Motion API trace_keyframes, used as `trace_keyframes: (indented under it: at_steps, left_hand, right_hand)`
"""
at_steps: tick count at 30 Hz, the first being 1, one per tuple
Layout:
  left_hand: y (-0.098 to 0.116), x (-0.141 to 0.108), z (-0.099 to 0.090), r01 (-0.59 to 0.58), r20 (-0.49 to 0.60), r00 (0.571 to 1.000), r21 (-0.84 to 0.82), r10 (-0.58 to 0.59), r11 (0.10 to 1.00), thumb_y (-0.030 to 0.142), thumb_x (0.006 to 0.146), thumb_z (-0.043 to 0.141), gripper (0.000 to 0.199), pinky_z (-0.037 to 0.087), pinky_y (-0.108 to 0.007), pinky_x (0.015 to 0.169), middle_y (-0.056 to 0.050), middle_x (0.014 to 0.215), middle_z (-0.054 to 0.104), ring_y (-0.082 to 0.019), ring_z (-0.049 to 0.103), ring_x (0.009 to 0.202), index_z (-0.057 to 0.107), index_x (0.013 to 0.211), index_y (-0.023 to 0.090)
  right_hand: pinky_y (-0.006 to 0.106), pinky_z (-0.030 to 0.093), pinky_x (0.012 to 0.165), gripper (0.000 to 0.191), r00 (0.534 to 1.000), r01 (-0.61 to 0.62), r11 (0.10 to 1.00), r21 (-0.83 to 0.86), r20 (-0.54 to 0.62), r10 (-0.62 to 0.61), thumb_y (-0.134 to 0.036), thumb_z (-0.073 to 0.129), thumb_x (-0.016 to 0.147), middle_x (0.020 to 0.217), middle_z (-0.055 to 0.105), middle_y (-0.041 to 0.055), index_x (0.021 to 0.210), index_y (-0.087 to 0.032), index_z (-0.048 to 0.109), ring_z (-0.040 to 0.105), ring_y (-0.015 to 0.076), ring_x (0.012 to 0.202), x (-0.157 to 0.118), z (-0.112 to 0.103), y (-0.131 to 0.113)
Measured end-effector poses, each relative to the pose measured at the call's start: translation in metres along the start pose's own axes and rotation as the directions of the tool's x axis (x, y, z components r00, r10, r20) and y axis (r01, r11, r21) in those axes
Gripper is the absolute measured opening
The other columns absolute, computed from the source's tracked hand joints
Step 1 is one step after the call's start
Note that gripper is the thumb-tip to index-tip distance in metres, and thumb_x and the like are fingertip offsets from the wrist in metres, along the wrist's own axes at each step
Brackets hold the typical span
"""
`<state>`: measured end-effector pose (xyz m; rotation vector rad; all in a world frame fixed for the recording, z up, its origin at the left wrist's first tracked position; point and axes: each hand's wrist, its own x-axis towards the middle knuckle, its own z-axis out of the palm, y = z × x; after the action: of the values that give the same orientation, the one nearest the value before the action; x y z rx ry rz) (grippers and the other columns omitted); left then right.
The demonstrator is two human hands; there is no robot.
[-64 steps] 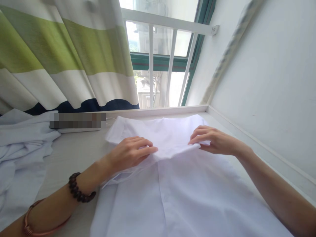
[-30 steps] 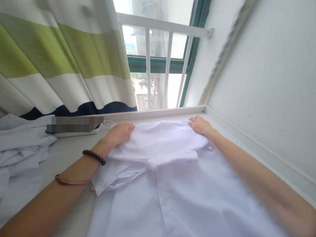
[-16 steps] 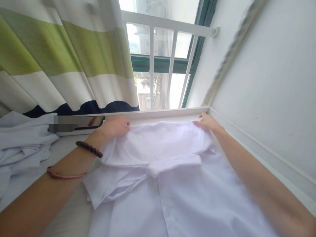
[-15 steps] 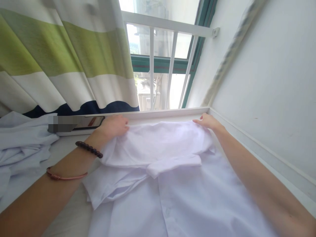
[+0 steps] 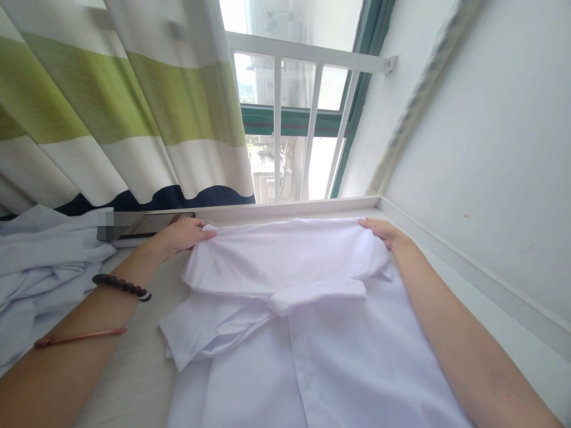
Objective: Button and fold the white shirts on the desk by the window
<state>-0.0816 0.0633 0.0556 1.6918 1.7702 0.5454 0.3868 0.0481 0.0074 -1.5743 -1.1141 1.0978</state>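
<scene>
A white button-front shirt [image 5: 259,368] lies spread before me, its collar and a short sleeve facing me and its far part folded over toward the collar. My left hand [image 5: 190,233] pinches the far left corner of that fold between thumb and fingers. At the far right corner, my right hand [image 5: 379,230] grips the cloth, thumb along the top edge. Between the two hands the far edge runs nearly straight. A dark bead bracelet [image 5: 120,285] and a copper-coloured bangle [image 5: 80,337] are on my left arm.
A phone [image 5: 156,224] lies on the ledge just beyond my left hand. Crumpled white cloth [image 5: 40,267] is heaped at the left. A striped curtain [image 5: 134,119], white window bars [image 5: 277,131] and a wall [image 5: 499,148] bound the far and right sides.
My left hand has shifted left and slightly down to the fold's left corner. My right hand has moved slightly right and down. The shirt's far edge looks straighter and wider.
</scene>
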Motion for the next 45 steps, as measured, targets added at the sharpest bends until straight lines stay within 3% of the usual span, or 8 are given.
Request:
trace_keyframes:
  at_steps: [7,15,22,26,32,37,41,45]
  left_hand:
    - [-0.019,-0.008,0.01,0.101,-0.037,0.992,-0.334,-0.12,0.937,0.023,0.075,0.072,0.047,0.052,-0.025,0.058,0.005,0.066,0.061,-0.013,0.061,0.059,0.041,0.111,0.019]
    - [-0.007,-0.015,-0.003,0.081,0.044,0.996,-0.295,-0.071,0.952,0.023,0.066,0.079,0.057,0.05,-0.019,0.056,0.004,0.072,0.066,-0.013,0.061,0.066,0.054,0.117,0.022]
    - [-0.003,0.001,0.008,0.072,0.02,0.997,-0.31,-0.069,0.948,0.033,0.074,0.074,0.06,0.052,-0.024,0.059,-0.002,0.08,0.07,-0.016,0.063,0.068,0.057,0.129,0.019]
    - [-0.009,0.0,0.016,0.046,0.014,0.999,-0.307,-0.044,0.951,0.032,0.076,0.07,0.063,0.055,-0.028,0.067,-0.004,0.084,0.071,-0.016,0.065,0.072,0.053,0.134,0.016]
    - [-0.012,-0.005,0.012,-0.033,-0.113,0.993,0.007,0.033,0.999,0.036,0.08,0.064,0.047,0.053,-0.034,0.081,-0.004,0.081,0.071,-0.023,0.067,0.086,0.062,0.123,0.016]
    - [0.022,-0.022,0.015,-0.053,-0.254,0.953,0.396,0.165,0.917,0.026,0.076,0.065,0.044,0.031,-0.061,0.103,-0.014,0.117,0.064,-0.042,0.046,0.123,0.065,0.12,0.021]
    - [0.058,-0.025,0.059,-0.359,-0.029,0.871,0.645,0.49,0.675,0.028,0.094,0.04,0.041,0.035,-0.051,0.105,-0.02,0.133,0.054,-0.036,0.046,0.126,0.06,0.126,0.012]
    - [0.062,-0.011,0.108,-0.578,0.193,0.769,0.618,0.609,0.533,0.036,0.098,0.035,0.049,0.012,-0.036,0.119,-0.003,0.152,0.039,-0.02,0.03,0.141,0.042,0.144,0.022]
  right_hand:
    - [0.025,0.052,0.062,0.014,0.991,-0.077,0.993,0.085,-0.103,0.086,-0.016,0.066,0.081,0.071,0.068,0.0019,0.095,-0.015,0.063,0.062,0.0139,0.061,0.011,0.001,0.008]
    - [0.022,0.048,0.048,0.082,0.993,-0.121,0.991,0.064,0.0,0.121,0.0,0.055,0.076,0.078,0.07,0.0026,0.15,-0.022,0.027,0.061,0.0132,0.052,-0.01,0.0,-0.007]
    - [0.026,0.057,0.07,0.062,0.983,-0.151,0.987,0.056,0.115,0.144,-0.018,0.059,0.086,0.117,0.068,0.0092,0.145,-0.024,0.04,0.07,0.0162,0.081,-0.009,0.004,-0.016]
    - [0.03,0.058,0.07,0.063,0.99,-0.099,0.994,-0.051,0.093,0.103,-0.017,0.062,0.084,0.112,0.071,0.0094,0.143,-0.023,0.043,0.071,0.0184,0.079,-0.008,0.005,-0.012]
    - [0.029,0.055,0.078,0.043,0.99,0.021,0.856,-0.517,-0.109,-0.09,-0.024,0.061,0.085,0.108,0.072,0.0108,0.127,-0.017,0.061,0.069,0.0195,0.09,-0.009,0.001,-0.011]
    - [0.056,0.035,0.103,0.04,0.965,-0.002,0.656,-0.755,-0.174,-0.196,-0.022,0.065,0.079,0.124,0.062,0.0213,0.116,-0.009,0.067,0.051,0.0395,0.122,-0.015,0.016,-0.038]
    - [0.04,0.018,0.116,0.049,0.933,0.267,0.504,-0.821,0.089,-0.35,-0.036,0.05,0.091,0.149,0.042,0.0078,0.137,-0.021,0.052,0.031,0.0255,0.14,-0.027,0.081,-0.048]
    - [0.045,0.015,0.117,0.059,0.819,0.566,0.265,-0.78,0.498,-0.286,-0.042,0.026,0.098,0.158,0.022,0.0088,0.15,-0.015,0.029,0.019,0.0256,0.145,-0.032,0.138,-0.03]
